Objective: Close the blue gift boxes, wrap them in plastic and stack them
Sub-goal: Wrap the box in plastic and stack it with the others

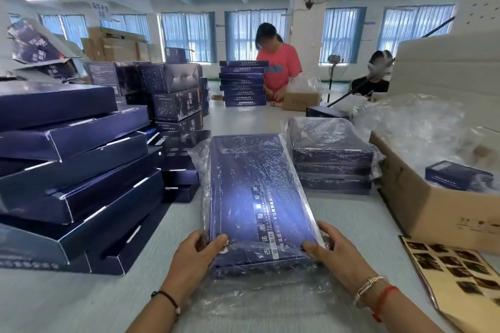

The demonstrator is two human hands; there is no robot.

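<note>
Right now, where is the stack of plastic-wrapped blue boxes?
In the head view, the wrapped stack sits right of centre, between the held box and the cardboard carton.

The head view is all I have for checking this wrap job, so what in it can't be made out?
- Underside of the blue gift box: hidden by the box itself.
- Fingers of the left hand and right hand: tucked behind the box's edges.
- Cardboard carton: cut off at the right edge.
- Lid print: blurred by glare and plastic wrap.

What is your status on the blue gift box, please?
Left hand, right hand gripping bagged flat blue gift box. Plastic-wrapped blue stack right. Nothing blocking.
</note>
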